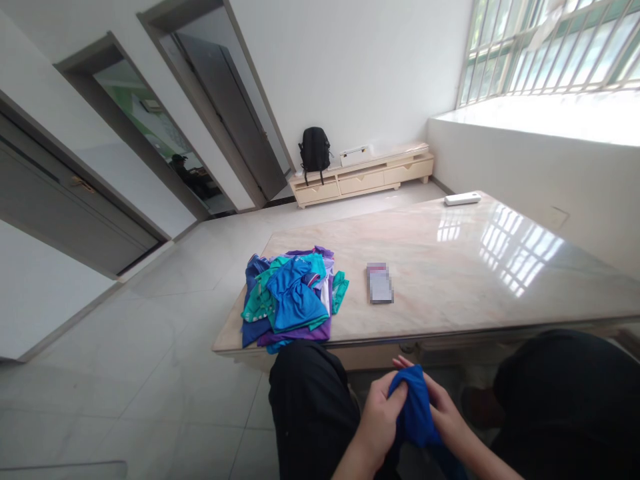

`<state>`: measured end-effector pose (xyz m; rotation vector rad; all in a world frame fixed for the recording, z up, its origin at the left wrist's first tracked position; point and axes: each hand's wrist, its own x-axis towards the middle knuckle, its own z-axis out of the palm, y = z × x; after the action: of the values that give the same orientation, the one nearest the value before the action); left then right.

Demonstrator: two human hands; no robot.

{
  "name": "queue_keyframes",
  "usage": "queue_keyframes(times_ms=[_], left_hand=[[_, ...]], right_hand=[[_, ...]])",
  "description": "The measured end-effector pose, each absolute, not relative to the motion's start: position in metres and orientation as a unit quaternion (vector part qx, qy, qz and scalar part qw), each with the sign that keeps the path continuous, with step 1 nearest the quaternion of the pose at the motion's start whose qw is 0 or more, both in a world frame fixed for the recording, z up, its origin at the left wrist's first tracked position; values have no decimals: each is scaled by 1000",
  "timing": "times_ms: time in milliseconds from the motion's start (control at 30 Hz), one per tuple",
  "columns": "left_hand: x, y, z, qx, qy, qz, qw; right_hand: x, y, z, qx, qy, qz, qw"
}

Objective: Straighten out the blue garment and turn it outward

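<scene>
Left hand [381, 417]: grip closed on blue cloth [415, 407], low between the knees.
Right hand [447, 419]: grip holding the same cloth.
Table [450, 267]: clothes pile [290, 297], well apart.

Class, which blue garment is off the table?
The blue cloth gripped between both hands over the lap; the other blue garments lie in the pile of clothes on the marble table.

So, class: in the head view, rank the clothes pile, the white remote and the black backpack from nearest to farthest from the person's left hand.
From the left hand:
1. Clothes pile, table's near left corner.
2. White remote, table's far edge, right.
3. Black backpack, on the low cabinet by the far wall.
</scene>
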<state>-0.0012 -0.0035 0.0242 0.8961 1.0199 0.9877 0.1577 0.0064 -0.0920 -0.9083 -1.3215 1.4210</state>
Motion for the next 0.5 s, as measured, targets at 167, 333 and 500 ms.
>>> queue_keyframes(times_ms=[167,333,500], left_hand=[[-2,-6,19,403,471,415,666],[-5,-3,14,385,487,448,643],[-14,4,16,384,561,508,529]], right_hand=[[157,0,-92,-430,-513,608,427],[163,12,-77,-425,-568,570,416],[205,41,-46,-498,-635,453,378]])
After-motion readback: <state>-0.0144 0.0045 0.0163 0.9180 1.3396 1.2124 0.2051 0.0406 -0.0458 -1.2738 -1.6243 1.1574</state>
